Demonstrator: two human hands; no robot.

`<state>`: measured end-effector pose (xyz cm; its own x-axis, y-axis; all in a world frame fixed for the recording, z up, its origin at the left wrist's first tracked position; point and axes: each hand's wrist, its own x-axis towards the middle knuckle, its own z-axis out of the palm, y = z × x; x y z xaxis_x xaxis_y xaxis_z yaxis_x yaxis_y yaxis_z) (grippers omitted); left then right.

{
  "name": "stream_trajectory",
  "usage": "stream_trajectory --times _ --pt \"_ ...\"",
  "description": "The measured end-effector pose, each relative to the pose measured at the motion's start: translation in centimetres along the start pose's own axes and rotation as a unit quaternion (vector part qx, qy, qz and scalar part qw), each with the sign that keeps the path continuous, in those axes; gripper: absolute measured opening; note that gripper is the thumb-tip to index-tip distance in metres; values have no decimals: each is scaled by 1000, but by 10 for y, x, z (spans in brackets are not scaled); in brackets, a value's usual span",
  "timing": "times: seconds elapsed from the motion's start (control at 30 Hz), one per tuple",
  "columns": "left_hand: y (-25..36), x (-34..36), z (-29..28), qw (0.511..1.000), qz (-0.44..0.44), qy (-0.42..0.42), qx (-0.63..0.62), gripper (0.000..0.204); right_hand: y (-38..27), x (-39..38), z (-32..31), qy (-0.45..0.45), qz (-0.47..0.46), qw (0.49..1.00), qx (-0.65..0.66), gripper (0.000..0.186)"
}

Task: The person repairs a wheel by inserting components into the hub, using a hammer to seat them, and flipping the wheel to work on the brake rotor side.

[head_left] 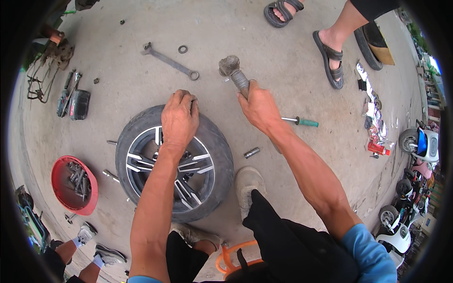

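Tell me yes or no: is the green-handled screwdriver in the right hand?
No. The right hand grips a grey hammer, while the screwdriver lies on the concrete ground just beyond it.

Outdoor daylight on a bare grey concrete floor [283, 42], stained and cracked. Scooters [417, 144] stand parked along the right edge. A red bowl [59, 181] sits near left. A strip of foil wrappers [373, 111] lies at right.

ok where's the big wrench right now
In the head view the wrench lies flat on the concrete, upper left of centre, beyond the tyre and the left hand, with a small ring just to its right.
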<state>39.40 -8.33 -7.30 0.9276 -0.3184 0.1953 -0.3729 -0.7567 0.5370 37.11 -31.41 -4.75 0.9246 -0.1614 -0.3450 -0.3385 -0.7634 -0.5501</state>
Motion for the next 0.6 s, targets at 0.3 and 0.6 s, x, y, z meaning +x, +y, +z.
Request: stream_trajectory --times 0.3,0.6 --pt "2 2 2 1000 8 4 9 13 10 1 -2 -8 2 1000 11 29" --pt "2 2 2 1000 6 12 24 13 21 0 16 -15 -16 999 -36 31"
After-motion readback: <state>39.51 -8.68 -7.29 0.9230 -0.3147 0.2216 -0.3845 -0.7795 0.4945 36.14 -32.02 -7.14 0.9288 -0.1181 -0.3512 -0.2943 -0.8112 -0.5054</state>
